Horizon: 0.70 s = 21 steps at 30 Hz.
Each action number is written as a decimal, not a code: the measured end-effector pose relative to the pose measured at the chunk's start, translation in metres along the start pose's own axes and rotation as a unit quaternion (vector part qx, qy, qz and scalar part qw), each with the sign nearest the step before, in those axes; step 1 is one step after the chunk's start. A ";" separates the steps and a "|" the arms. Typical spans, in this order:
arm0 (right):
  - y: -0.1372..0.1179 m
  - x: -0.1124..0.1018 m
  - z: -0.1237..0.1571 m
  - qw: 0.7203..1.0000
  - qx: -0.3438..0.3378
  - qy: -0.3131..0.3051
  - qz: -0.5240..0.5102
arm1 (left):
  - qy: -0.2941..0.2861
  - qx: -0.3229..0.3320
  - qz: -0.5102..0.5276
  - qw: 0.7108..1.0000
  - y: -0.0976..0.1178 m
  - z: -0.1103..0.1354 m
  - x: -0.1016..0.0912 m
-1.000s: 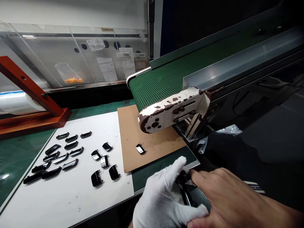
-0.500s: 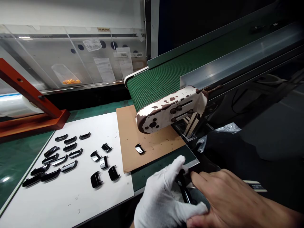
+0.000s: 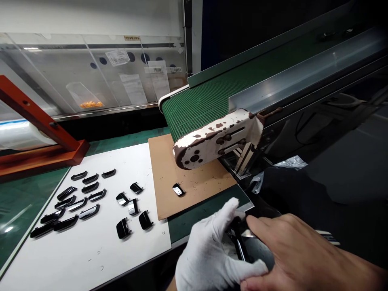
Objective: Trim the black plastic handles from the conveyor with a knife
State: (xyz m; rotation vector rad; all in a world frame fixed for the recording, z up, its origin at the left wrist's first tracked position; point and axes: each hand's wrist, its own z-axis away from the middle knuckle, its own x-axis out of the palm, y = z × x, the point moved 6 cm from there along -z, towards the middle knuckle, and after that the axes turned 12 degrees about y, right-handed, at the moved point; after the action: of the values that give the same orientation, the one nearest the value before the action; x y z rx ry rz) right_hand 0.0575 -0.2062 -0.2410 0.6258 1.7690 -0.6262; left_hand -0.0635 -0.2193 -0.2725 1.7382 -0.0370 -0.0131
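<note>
gloved left hand [image 3: 212, 254] pinches glossy black trim piece [image 3: 239, 242] by its edges; bare right hand [image 3: 300, 254] fingertips touching it. keep skin off gloss.

- The left hand [image 3: 212, 250] wears a white knitted cloth glove, matt; the right hand [image 3: 291, 250] is bare.
- Black trim piece [image 3: 241, 244] between them: glossy plastic.
- Small black parts [image 3: 87, 198]: shiny, mirror-like plastic.
- White sheet [image 3: 91, 250]: smooth, matt.
- Brown board [image 3: 169, 169]: matt cardboard.
- Conveyor belt [image 3: 206, 105]: green, ribbed weave.
- Belt end plate [image 3: 215, 139]: chipped white paint.
- Side rail [image 3: 303, 76]: brushed metal.
</note>
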 end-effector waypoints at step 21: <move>-0.001 0.011 0.008 0.997 0.042 -0.050 0.045 | -0.039 0.031 0.024 0.998 -0.005 0.005 0.002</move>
State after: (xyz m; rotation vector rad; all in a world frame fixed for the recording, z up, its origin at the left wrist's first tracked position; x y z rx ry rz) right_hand 0.0594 -0.2118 -0.2536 0.7164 1.6188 -0.6618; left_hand -0.0620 -0.2232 -0.2785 1.7971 -0.1386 -0.0454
